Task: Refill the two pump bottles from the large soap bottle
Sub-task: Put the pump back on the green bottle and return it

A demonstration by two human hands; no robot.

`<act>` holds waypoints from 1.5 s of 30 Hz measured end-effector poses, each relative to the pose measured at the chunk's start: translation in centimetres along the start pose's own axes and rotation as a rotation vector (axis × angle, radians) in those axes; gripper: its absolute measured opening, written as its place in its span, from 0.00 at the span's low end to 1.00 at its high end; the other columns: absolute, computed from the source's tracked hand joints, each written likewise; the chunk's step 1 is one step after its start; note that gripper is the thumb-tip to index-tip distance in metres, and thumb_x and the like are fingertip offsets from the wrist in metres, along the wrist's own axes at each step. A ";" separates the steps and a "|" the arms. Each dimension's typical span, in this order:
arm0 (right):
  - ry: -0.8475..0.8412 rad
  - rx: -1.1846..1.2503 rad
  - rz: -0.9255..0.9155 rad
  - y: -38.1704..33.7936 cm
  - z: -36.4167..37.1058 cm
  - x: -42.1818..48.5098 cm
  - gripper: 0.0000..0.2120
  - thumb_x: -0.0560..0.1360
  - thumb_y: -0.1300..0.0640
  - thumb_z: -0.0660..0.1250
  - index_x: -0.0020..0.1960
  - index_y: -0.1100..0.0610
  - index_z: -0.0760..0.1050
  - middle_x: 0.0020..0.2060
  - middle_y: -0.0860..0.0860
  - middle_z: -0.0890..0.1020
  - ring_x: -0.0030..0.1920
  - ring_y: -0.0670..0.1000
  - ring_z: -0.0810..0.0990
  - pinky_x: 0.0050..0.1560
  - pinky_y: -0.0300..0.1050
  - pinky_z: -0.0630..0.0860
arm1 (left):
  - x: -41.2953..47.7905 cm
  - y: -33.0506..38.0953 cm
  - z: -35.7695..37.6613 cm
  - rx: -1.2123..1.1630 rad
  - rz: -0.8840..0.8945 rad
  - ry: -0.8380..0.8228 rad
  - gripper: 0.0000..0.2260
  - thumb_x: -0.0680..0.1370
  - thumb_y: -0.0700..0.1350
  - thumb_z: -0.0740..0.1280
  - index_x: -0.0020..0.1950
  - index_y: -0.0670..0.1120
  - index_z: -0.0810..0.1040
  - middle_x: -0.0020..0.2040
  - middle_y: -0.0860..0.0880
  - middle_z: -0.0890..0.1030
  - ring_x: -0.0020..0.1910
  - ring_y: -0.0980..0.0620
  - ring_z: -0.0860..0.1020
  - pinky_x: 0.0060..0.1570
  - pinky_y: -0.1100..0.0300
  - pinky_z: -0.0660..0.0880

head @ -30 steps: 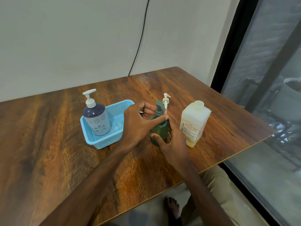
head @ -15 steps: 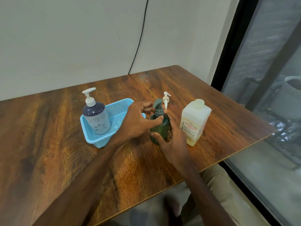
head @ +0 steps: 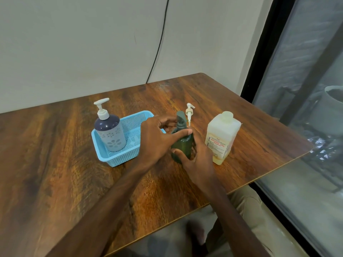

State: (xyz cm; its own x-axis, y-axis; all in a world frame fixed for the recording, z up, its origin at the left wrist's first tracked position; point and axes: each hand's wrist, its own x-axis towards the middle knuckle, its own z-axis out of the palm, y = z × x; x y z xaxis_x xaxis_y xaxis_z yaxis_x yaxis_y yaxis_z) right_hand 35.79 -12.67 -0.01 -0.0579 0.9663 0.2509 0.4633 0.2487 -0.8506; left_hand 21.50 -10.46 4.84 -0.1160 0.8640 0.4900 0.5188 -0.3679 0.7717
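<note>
A dark green pump bottle [head: 182,143] stands on the wooden table [head: 55,164] in the middle of the view. My right hand [head: 196,160] wraps around its body from the front right. My left hand [head: 157,138] pinches the collar of its green pump head [head: 181,117], thumb across the neck. A navy and grey pump bottle [head: 109,130] with a white pump stands in a light blue basket [head: 118,158] to the left. The large square soap bottle [head: 221,137], pale yellow and capped, stands to the right. A loose white pump [head: 189,113] shows behind the green bottle.
A black cable [head: 157,49] runs down the wall behind the table. The table's right edge [head: 278,167] lies close to a glass window with a dark frame [head: 259,62]. My legs show below the near edge.
Both hands have stayed on the green bottle. My left fingers have shifted slightly around the pump collar. The view has tilted a little.
</note>
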 end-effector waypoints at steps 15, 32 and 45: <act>0.005 0.011 -0.028 0.0 0.3 -0.1 0.39 0.76 0.44 0.71 0.80 0.48 0.56 0.74 0.44 0.69 0.71 0.44 0.70 0.68 0.49 0.74 | -0.2 0.9 0.5 -0.028 -0.002 0.092 0.16 0.67 0.54 0.84 0.48 0.49 0.84 0.41 0.61 0.84 0.43 0.67 0.82 0.38 0.75 0.75; -0.014 0.040 0.001 -0.1 0.2 0.0 0.39 0.75 0.53 0.74 0.79 0.48 0.58 0.73 0.44 0.70 0.70 0.43 0.70 0.68 0.41 0.70 | 0.9 -0.4 -0.2 -0.111 -0.022 -0.320 0.18 0.76 0.35 0.72 0.58 0.56 0.83 0.53 0.66 0.85 0.59 0.67 0.81 0.56 0.70 0.77; -0.019 0.017 -0.020 -0.2 0.0 0.2 0.37 0.76 0.51 0.73 0.79 0.47 0.58 0.73 0.42 0.70 0.65 0.36 0.67 0.56 0.20 0.62 | 0.5 -1.0 -1.1 -0.123 -0.033 -0.219 0.17 0.73 0.38 0.78 0.58 0.53 0.82 0.50 0.64 0.86 0.54 0.64 0.84 0.53 0.67 0.79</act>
State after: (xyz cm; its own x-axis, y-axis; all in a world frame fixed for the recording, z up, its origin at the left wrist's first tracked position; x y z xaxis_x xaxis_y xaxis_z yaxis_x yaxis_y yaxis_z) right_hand 35.68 -12.51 0.23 -0.0837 0.9622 0.2592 0.4466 0.2687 -0.8534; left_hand 19.99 -10.02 4.71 0.0621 0.9253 0.3741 0.4091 -0.3655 0.8361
